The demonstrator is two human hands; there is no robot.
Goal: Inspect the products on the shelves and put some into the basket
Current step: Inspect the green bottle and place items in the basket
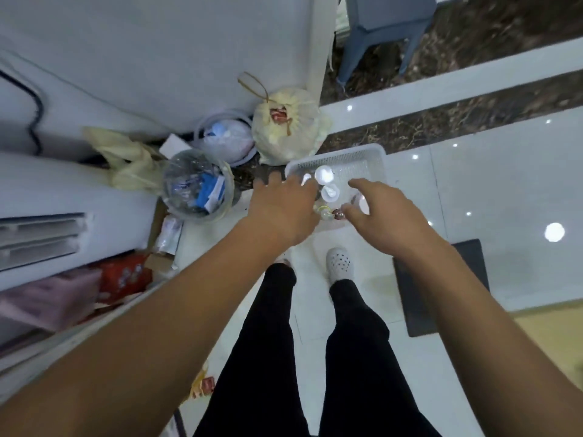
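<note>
Seen from the head camera, a person leans over a white plastic basket (pixel 347 159) standing on the glossy white floor tiles (pixel 504 184) just ahead of a white perforated clog (pixel 338 263). Both hands reach down over it: the left hand (pixel 284 209) hangs above the basket's near-left corner, knuckles up, and whether its fingers hold anything cannot be told; the right hand (pixel 388 212) hovers over the near-right side, fingers loosely spread and gripping nothing visible. Between them lie small items already in the basket, among them round white caps (pixel 324 175) and what looks like a clear little bottle (pixel 325 212), blurred. The basket's thin lattice walls look light and somewhat flexible, so the stiffer rolled rim is probably the place to grip; the smooth bottles would likely be slippery and are best taken by the cap or neck. To the left stand a clear bin of wrappers (pixel 198 190) and a tied pale-yellow bag (pixel 287 127).
</note>
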